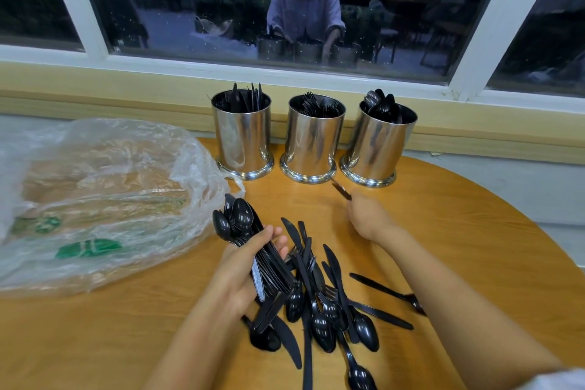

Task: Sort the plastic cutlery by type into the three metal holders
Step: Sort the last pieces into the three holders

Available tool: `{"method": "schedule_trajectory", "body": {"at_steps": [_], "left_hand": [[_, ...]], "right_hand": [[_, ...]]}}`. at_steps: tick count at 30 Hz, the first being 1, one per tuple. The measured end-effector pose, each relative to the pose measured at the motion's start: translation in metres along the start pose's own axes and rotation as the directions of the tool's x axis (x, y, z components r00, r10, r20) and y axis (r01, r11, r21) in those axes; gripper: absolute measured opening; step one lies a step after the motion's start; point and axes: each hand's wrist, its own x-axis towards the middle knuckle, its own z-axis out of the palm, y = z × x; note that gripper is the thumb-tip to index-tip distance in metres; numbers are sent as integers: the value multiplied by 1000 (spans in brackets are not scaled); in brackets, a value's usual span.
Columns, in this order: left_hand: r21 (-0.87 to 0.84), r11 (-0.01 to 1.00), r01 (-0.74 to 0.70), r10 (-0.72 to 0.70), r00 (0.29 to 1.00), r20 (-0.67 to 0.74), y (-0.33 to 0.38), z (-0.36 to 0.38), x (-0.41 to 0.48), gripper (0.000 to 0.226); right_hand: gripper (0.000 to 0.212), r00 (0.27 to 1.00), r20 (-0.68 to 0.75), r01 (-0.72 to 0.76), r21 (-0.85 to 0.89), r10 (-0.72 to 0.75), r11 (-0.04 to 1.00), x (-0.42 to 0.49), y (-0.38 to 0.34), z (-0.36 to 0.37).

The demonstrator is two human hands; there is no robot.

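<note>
Unsorted black cutlery (319,304) is piled on the worktop (443,215); metal holders (311,142) are part-filled, spoons (240,222) held in the left grip (243,269), one blurred piece (342,190) in the right grip (368,215).

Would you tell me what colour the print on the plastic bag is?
Green; the print shows best in the head view.

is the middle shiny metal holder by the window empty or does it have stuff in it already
Not empty: the middle shiny metal cylinder holder stands upright with black plastic forks inside, tines showing above its rim.
</note>
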Motion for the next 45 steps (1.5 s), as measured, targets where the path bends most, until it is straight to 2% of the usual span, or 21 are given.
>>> {"method": "schedule_trajectory", "body": {"at_steps": [1,2,4,5,7,10,12,14,16,18,21,26,28,30,32,33,35,38,40,43,45], "left_hand": [[11,1000,-6,6,1000,24,3,0,-2,8],[17,1000,-12,12,999,49,6,1,-4,10],[41,999,-28,24,994,102,11,2,-8,20],[70,997,-43,34,991,126,14,4,-10,25],[143,986,-84,60,984,167,18,5,-15,32],[228,964,-139,95,976,193,22,5,-19,27],[291,940,-175,130,977,167,25,2,-20,22],[332,920,-209,165,974,154,29,-1,-22,30],[338,909,-245,200,966,162,33,-3,-22,42],[325,907,-268,229,961,154,37,-3,-21,43],[221,945,-240,221,969,110,44,-5,-19,32],[160,964,-214,205,976,72,54,-13,-7,33],[113,967,-228,224,974,44,56,-15,-2,30],[100,964,-246,246,969,6,60,-17,0,23],[181,945,-273,279,960,-10,64,-22,2,19],[230,932,-279,288,958,-4,66,-24,2,20],[304,912,-274,279,960,27,69,-27,4,31],[333,904,-269,264,963,60,74,-30,7,34],[336,900,-278,282,959,38,76,-31,11,32],[338,893,-296,317,948,-6,79,-32,14,27],[318,898,-305,328,944,-19,80,-32,16,25]], "right_hand": [[18,998,-63,32,192,-20,981,-4,-9,-5],[15,995,-95,43,452,1,891,-10,-22,-12],[16,999,-43,38,828,-3,560,-27,-50,-28],[21,999,0,25,894,-55,447,-34,-61,-36],[28,975,79,7,924,-208,382,-46,-81,-46],[37,919,142,18,916,-367,401,-56,-104,-54],[22,890,153,58,896,-429,440,-60,-116,-55],[12,870,171,101,857,-463,505,-62,-124,-54],[19,865,174,136,822,-471,554,-63,-131,-50],[27,869,157,161,807,-470,568,-62,-137,-47],[16,878,120,185,807,-463,561,-60,-143,-45],[21,918,-27,250,816,-397,521,-51,-158,-31],[27,944,-150,278,844,-295,459,-42,-163,-26],[27,963,-213,251,929,-162,271,-32,-166,-31],[21,974,-197,211,968,-112,134,-24,-166,-39],[18,977,-165,182,975,-134,128,-21,-166,-40],[19,971,-40,93,973,-237,214,-20,-170,-39],[50,929,105,36,929,-356,368,-23,-182,-33],[50,922,90,65,923,-377,380,-25,-190,-29],[33,954,-8,121,924,-299,363,-22,-199,-24],[35,958,30,72,938,-286,340,-21,-201,-23]]}}
